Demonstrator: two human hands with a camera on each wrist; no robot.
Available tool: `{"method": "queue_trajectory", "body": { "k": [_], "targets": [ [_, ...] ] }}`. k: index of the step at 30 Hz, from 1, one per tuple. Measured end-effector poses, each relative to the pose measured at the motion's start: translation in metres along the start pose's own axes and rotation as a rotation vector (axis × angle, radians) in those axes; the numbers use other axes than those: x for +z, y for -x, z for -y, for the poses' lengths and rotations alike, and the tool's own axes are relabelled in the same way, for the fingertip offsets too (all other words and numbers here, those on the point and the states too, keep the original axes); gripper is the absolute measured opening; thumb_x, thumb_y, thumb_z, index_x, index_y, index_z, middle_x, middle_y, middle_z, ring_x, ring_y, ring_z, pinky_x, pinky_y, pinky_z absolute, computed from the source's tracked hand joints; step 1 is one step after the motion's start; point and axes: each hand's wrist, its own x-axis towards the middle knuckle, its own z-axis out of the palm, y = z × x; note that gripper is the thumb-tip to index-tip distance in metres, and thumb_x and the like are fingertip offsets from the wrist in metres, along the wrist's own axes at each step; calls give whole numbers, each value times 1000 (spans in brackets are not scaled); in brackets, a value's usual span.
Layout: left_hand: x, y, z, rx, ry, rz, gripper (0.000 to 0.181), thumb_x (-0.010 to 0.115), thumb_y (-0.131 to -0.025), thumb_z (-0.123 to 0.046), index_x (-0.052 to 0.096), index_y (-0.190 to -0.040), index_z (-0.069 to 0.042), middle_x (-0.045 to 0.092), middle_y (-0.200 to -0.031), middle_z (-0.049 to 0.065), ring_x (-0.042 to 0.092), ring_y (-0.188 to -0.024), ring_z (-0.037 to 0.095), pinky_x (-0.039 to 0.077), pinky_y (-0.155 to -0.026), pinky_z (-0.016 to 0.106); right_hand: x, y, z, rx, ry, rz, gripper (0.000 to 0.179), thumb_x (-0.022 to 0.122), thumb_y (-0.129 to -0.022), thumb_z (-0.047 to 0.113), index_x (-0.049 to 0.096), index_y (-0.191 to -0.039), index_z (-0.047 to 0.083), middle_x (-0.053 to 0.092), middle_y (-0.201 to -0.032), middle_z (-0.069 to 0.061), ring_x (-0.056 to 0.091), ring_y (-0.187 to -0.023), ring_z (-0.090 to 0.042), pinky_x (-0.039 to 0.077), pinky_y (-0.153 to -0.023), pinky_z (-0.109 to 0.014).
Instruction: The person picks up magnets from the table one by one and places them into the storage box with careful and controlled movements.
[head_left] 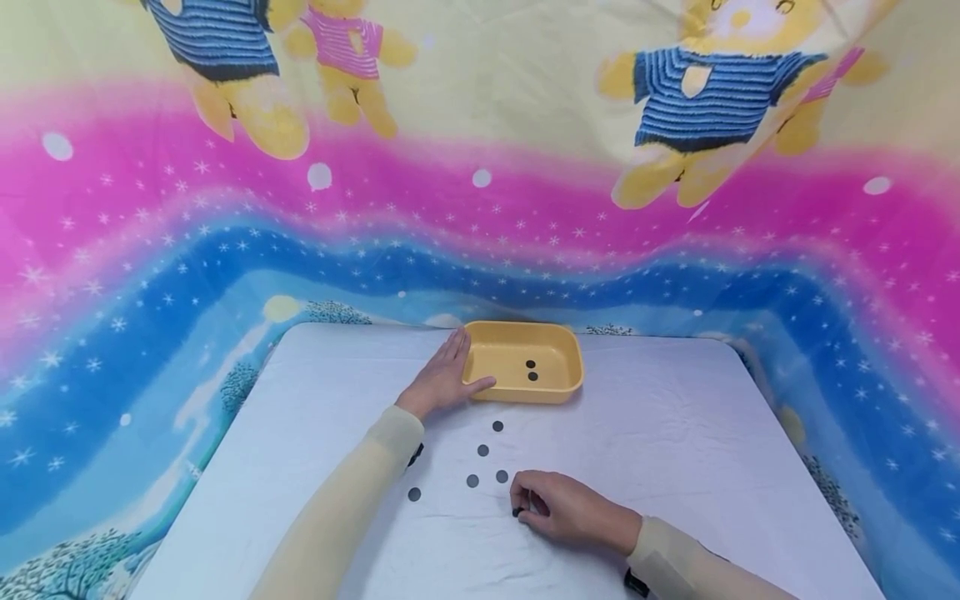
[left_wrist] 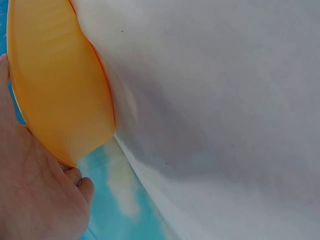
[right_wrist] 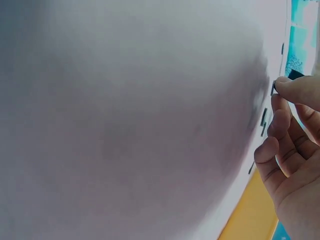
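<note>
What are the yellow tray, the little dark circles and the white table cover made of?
Yellow rounded rectangular tray: probably plastic, smooth with a soft sheen; its colour is even and its edges look moulded.

Small dark round discs: perhaps plastic or metal; they look flat and plain, too small to tell.

White table cover: likely fabric, mostly dull, with soft wrinkles.

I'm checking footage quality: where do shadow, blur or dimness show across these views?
Head: bright, dark discs clear-edged against the white tabletop; left wrist: a soft grey shadow on that tabletop beside the yellow tray; right wrist: tabletop blurry, darkening toward the frame's upper left, right hand sharper.
</note>
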Motion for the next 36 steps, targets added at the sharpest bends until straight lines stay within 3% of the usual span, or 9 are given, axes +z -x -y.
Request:
{"method": "queue_trajectory", "body": {
  "k": [5, 11, 21, 28, 36],
  "targets": [
    [0, 1, 0, 5, -5, -11, 114, 48, -101, -78, 1, -171, -2, -7, -180, 15, -2, -167, 30, 6, -135, 41, -6, -2, -2, -28, 12, -40, 26, 79, -96, 6, 64, -100, 27, 61, -91, 20, 57, -77, 0, 53, -69, -19],
    [-1, 1, 0, 5, -12, -12, 115, 45, -100, -81, 1, -171, -2, -6, -180, 15, 0, -167, 31, 5, -134, 41, -19, -5, -1, 3, 6, -75, 25, 78, -97, 6, 65, -101, 27, 62, -92, 18, 59, -81, -2, 54, -73, -21],
    [2, 1, 0, -4, -11, -11, 114, 47, -100, -79, 2, -171, -2, -6, -181, 14, -2, -167, 30, 6, -135, 42, -49, -16, -16, -71, -20, -249, 22, 78, -97, 2, 66, -105, 18, 68, -96, 8, 60, -82, -8, 55, -71, -24],
    [2, 0, -1, -13, -6, -13, 113, 50, -101, -77, 2, -172, -3, -6, -181, 13, -2, -167, 28, 7, -135, 42, -68, -26, -26, -43, -1, -341, 20, 80, -97, 7, 67, -105, 20, 66, -93, 13, 59, -78, -9, 54, -67, -25],
    [0, 1, -1, -11, 1, -1, 112, 50, -101, -76, 2, -172, -3, -4, -181, 14, -4, -167, 27, 7, -135, 42, -86, -44, -36, -46, -16, -453, 24, 81, -96, 3, 66, -107, 19, 65, -91, 9, 56, -74, -11, 52, -64, -25]
  ]
}}
